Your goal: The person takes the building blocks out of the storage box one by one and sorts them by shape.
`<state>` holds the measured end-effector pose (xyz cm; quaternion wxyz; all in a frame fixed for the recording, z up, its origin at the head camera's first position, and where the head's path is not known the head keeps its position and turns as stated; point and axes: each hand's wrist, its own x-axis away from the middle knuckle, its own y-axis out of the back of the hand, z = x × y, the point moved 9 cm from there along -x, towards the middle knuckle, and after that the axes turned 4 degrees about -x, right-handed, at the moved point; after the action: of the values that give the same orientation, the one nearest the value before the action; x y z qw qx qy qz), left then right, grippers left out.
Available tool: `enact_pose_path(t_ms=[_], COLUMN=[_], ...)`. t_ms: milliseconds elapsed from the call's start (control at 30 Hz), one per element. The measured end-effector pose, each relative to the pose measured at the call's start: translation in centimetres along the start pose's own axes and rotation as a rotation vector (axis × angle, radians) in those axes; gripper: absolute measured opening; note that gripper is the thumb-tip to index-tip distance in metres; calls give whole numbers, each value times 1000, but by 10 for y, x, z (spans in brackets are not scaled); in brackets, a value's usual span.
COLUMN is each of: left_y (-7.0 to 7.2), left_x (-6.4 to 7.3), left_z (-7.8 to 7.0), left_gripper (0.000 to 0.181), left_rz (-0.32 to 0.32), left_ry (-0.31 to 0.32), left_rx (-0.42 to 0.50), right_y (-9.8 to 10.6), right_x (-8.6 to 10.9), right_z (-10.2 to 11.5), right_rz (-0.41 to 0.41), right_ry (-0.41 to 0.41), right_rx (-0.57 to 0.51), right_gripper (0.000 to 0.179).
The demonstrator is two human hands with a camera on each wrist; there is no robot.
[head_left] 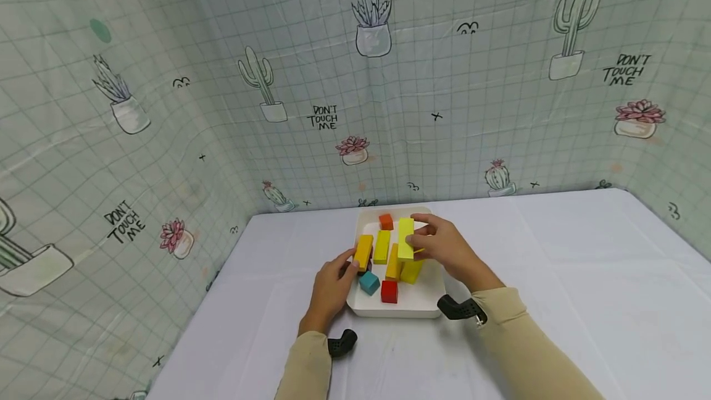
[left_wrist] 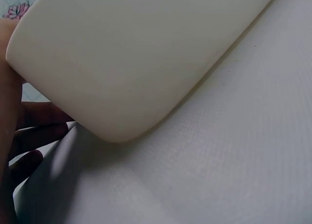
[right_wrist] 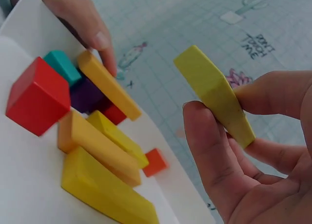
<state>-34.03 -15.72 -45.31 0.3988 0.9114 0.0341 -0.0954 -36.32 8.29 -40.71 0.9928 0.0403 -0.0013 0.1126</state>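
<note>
"Right hand (head_left: 444, 245)?"

"Fingers pinching one yellow block (head_left: 404, 229) above the white tray (head_left: 424, 301)."

"Inside?"

"Two other yellow blocks (head_left: 381, 247), one amber block (head_left: 393, 264), and one each: teal cube (head_left: 369, 283), red cube (head_left: 389, 292), orange cube (head_left: 386, 221), purple block (right_wrist: 85, 95), dark red block (right_wrist: 112, 112)."

"Left hand (head_left: 329, 289)?"

"At the tray's left rim, beside a second amber block (head_left: 363, 250); can't tell whether it grips."

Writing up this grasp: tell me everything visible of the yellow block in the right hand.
The yellow block is a plain, long rectangular bar, slightly greenish, with flat faces and crisp edges; possibly painted wood. It's held clear of the white tray, tilted in the right wrist view. The right hand's grip pinches it from opposite sides; nothing else visibly touches it.
</note>
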Motion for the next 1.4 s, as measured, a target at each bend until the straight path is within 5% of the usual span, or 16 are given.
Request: enact_pose_path(t_ms=[1067,1400], left_y=[-1,-2], left_x=[2,1], left_z=[1,2], left_gripper=[45,46], left_rz=[6,11], left_ry=[7,18], left_rx=[6,5], right_y=[81,95], right_x=[20,14], right_z=[-15,-38], right_rz=[-34,-77], right_ry=[-49,-106], right_rx=[74,94], right_gripper=[70,66])
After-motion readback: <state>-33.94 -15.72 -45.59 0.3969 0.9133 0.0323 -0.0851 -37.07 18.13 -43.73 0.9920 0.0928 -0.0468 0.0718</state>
